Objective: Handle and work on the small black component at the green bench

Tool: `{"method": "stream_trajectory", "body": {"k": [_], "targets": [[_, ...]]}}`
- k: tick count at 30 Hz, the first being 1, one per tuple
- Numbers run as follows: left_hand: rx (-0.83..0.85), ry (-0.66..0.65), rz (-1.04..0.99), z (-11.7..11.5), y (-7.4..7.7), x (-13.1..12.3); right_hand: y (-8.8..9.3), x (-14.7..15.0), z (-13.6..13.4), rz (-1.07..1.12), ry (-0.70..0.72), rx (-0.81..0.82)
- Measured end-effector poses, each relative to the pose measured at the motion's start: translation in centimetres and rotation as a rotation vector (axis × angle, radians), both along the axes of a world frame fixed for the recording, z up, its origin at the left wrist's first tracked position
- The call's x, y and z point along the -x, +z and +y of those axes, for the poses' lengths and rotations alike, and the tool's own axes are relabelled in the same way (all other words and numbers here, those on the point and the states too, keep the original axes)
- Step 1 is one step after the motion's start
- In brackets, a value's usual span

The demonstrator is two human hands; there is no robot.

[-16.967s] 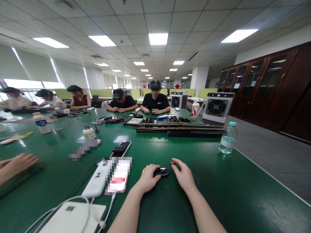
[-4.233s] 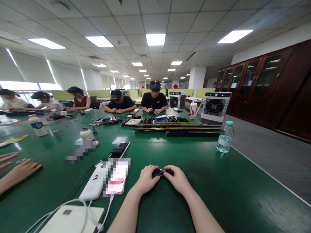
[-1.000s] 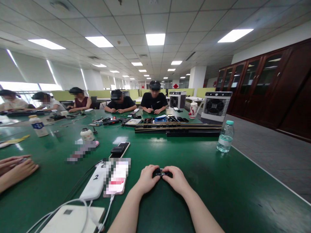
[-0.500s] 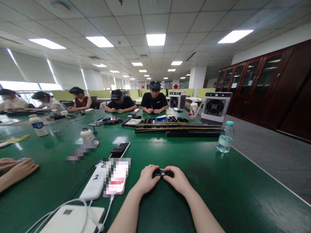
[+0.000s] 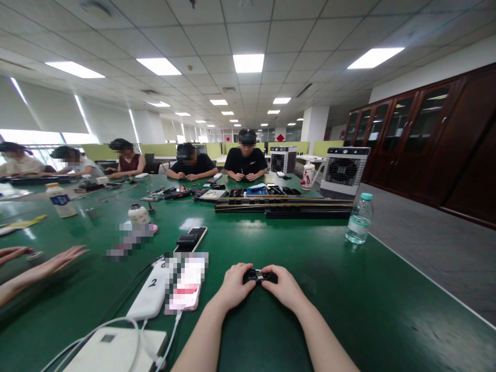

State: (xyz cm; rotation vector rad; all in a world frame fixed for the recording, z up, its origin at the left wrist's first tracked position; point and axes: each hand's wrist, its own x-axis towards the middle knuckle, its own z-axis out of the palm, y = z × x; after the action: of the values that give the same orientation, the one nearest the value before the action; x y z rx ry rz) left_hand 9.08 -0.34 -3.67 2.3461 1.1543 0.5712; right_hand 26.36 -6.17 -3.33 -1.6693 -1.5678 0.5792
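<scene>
A small black part (image 5: 259,276) with a pale, metallic-looking middle is held low over the green table (image 5: 325,305). My left hand (image 5: 236,282) grips its left end between thumb and fingers. On the other end, my right hand (image 5: 285,284) is closed in the same way. Fingers cover both ends, so its exact kind cannot be made out. Left of my hands lies a phone (image 5: 189,284) with a lit, blurred screen and a white cable plugged in. Beside it rests a white power bank (image 5: 149,292) marked 2.
A water bottle (image 5: 359,219) stands at the right, near the table edge. Long black rails (image 5: 306,211) lie across the far side, with tools behind them. At left are a co-worker's hands (image 5: 50,268), a white jar (image 5: 138,214) and a white box (image 5: 120,354) with cables.
My hands and the black part stay almost in place. At left, the co-worker's nearer hand has opened out with its fingers stretched, and a small metal round thing shows beside it.
</scene>
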Motion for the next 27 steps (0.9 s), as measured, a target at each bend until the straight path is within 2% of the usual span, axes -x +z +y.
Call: {"method": "stream_trajectory", "body": {"k": [6, 27], "targets": [[-0.009, 0.001, 0.005, 0.10, -0.19, -0.04, -0.18, 0.00, 0.08, 0.007, -0.007, -0.009], [0.001, 0.005, 0.009, -0.20, 0.49, -0.06, -0.01, 0.00, -0.03, 0.007, -0.002, -0.004]]}}
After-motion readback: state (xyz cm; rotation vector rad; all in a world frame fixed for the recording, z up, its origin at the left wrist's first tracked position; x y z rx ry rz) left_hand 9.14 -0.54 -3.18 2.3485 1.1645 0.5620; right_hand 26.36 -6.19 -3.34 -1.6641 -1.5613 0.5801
